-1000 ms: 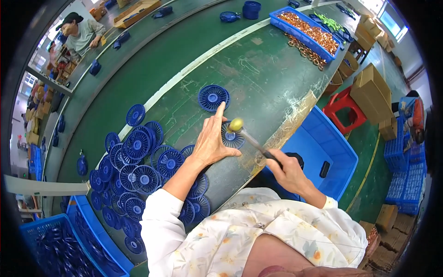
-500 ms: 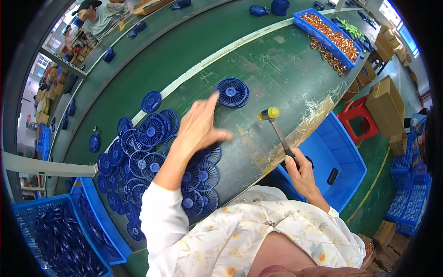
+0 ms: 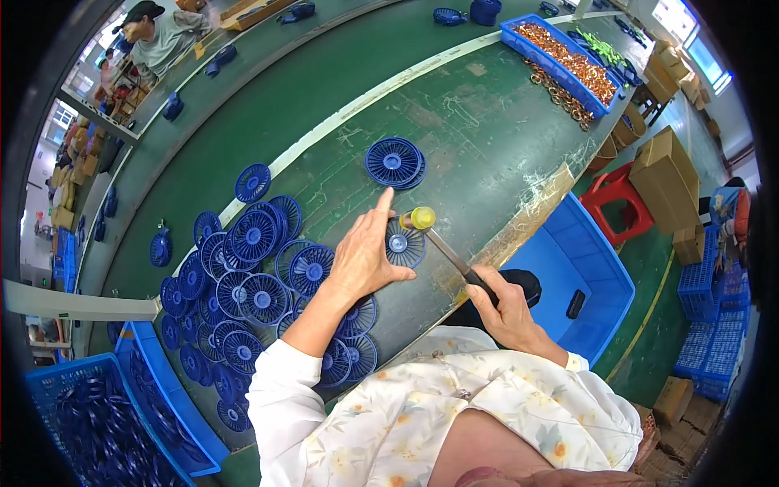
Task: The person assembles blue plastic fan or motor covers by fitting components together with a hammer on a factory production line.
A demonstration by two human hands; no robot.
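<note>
My right hand [image 3: 507,312] is closed round the dark grip of a small hammer [image 3: 445,247]. Its yellow head hangs over the upper part of a round blue fan grille [image 3: 403,250] on the worktable. Beside that grille, my left hand [image 3: 361,258] has its thumb and forefinger spread around the near and left side; whether they press on the rim I cannot tell. Just past the forefinger lies a short stack of blue grilles [image 3: 394,161]. Many more blue grilles [image 3: 261,299] overlap in a heap to the left of my left hand.
A blue tray of copper-coloured rings [image 3: 560,61] stands at the far right, with loose rings beside it. An open blue bin [image 3: 596,284] is right of the table edge, near a red stool [image 3: 618,203]. Blue crates [image 3: 77,365] of dark parts stand lower left. Another person [image 3: 158,40] sits across.
My right hand has brought the hammer left and its head over a single grille. My left hand has come lower, and that grille now shows between its thumb and forefinger.
</note>
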